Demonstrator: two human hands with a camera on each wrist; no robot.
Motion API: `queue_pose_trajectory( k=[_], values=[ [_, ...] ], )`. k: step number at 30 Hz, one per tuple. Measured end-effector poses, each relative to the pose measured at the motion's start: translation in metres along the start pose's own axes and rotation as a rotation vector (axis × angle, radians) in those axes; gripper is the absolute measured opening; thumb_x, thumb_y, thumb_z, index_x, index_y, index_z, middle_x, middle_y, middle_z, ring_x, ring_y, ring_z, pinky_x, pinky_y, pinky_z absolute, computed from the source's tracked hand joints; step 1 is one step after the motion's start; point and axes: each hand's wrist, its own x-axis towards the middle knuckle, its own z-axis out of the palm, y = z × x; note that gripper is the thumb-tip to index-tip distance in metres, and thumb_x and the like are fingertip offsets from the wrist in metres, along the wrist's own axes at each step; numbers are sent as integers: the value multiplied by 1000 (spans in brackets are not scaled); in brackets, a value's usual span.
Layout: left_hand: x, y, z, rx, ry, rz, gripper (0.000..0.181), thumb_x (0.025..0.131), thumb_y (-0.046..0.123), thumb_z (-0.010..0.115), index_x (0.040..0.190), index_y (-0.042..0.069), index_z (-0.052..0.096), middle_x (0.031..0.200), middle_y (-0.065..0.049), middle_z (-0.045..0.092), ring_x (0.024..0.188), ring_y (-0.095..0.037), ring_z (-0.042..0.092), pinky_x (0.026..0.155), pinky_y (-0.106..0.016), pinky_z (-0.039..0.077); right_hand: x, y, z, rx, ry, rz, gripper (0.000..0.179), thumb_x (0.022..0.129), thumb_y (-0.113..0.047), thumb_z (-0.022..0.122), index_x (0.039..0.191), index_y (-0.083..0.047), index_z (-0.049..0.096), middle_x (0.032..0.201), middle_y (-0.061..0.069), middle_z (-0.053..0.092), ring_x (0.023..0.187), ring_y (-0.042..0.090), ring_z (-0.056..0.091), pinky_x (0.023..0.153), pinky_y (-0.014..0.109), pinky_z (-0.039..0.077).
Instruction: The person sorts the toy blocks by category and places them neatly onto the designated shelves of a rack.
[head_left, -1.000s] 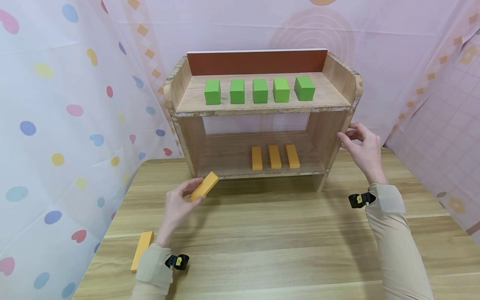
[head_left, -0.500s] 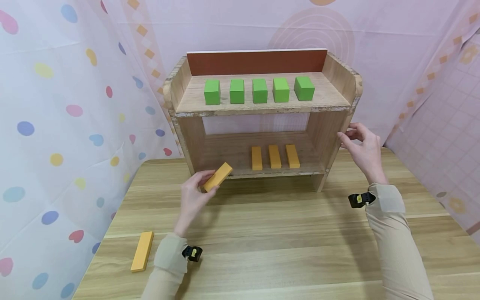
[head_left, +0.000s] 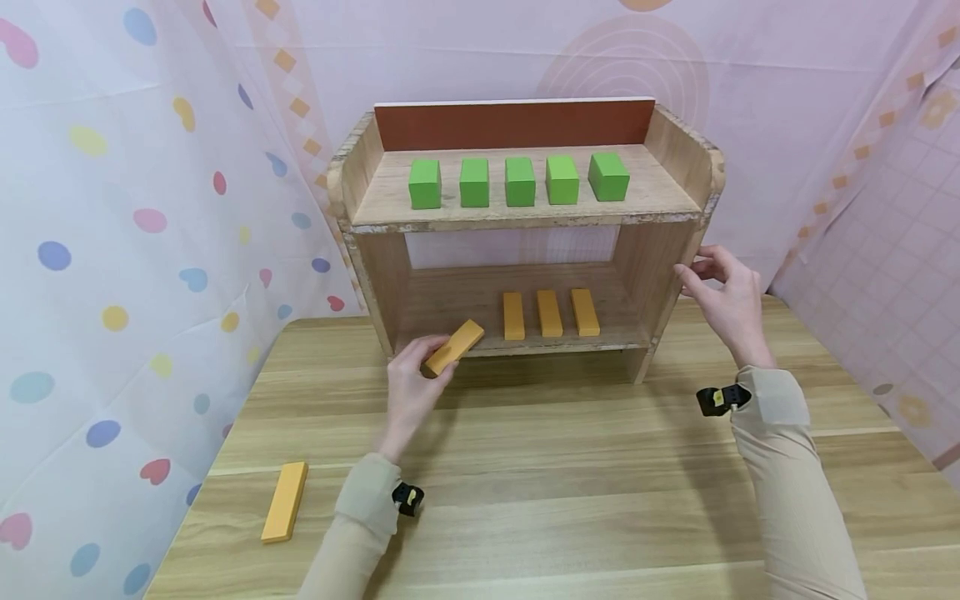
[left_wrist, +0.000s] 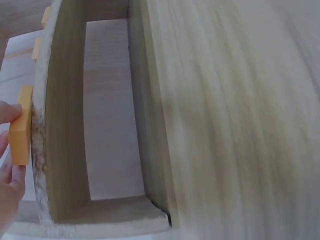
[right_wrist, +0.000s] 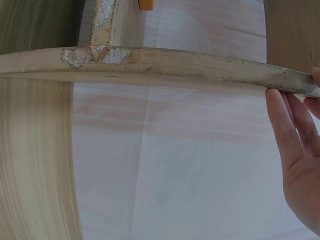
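My left hand (head_left: 414, 387) pinches an orange rectangular block (head_left: 455, 347) at the front of the lower shelf board. The block slants, its far end pointing up and right. In the left wrist view thumb and fingertips grip this orange block (left_wrist: 21, 125) from two sides, close to the shelf's worn side edge. My right hand (head_left: 726, 292) holds the right side panel of the wooden shelf (head_left: 525, 222), thumb at the front edge. In the right wrist view the fingers of the right hand (right_wrist: 300, 165) lie against the panel's outer face.
Several green blocks (head_left: 520, 182) stand in a row on the top board. On the lower board lie three orange blocks (head_left: 550, 313), right of the held one. Another orange block (head_left: 285, 502) lies on the wooden table (head_left: 570, 492) at the left. Patterned cloth (head_left: 750, 108) hangs behind.
My left hand has carried the orange block right and slightly up, from near the shelf's left front corner to the lower board's front edge. The right hand stays in place.
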Motion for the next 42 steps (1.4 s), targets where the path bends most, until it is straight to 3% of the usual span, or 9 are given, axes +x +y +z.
queue_pose_trajectory(
  k=[12,18,21,24,30,35,42],
  values=[
    [6,11,18,114,-35,-10,19,77,-1,74,95,-3,70,100,-18,71,93,-33,68,83,-40,57,-1,-2,-2,-17,-2,-11,26,88,-16,66,104,4,62,69,-36,51,64,-19,53,58,3,46],
    [3,11,17,160,-107,-7,21,84,8,70,102,-2,69,107,-18,69,101,-33,67,91,-40,55,-1,0,0,-20,-2,-7,25,88,-17,67,103,3,62,69,-37,51,63,-17,54,58,3,46],
    [-1,10,11,198,-153,64,26,84,12,70,107,-1,68,115,-17,68,111,-32,63,98,-41,51,-1,0,0,-19,-2,-9,25,88,-17,66,103,3,62,69,-36,51,63,-17,54,58,3,46],
    [-3,7,4,242,-176,191,30,83,13,72,109,-1,68,117,-16,67,116,-32,60,101,-42,48,-1,0,0,-16,-2,-12,26,88,-16,66,103,4,62,69,-36,51,62,-17,54,58,3,46],
    [-3,2,-5,341,-179,407,28,79,11,72,105,0,69,111,-14,69,110,-30,62,99,-39,49,0,-1,0,-16,1,-8,26,88,-16,66,105,3,62,69,-37,51,64,-18,54,58,3,47],
    [-5,1,-2,411,-190,488,29,81,10,68,107,-2,68,109,-15,69,105,-30,63,94,-38,52,0,-2,-1,-24,-7,-11,26,88,-16,66,105,3,62,70,-37,51,63,-18,54,58,3,46],
    [-8,6,10,504,-240,495,44,83,12,66,122,-5,59,122,-19,64,114,-31,60,99,-37,50,-1,0,-1,-31,2,-17,25,88,-16,66,104,3,62,69,-38,50,62,-18,53,59,2,45]
  ],
)
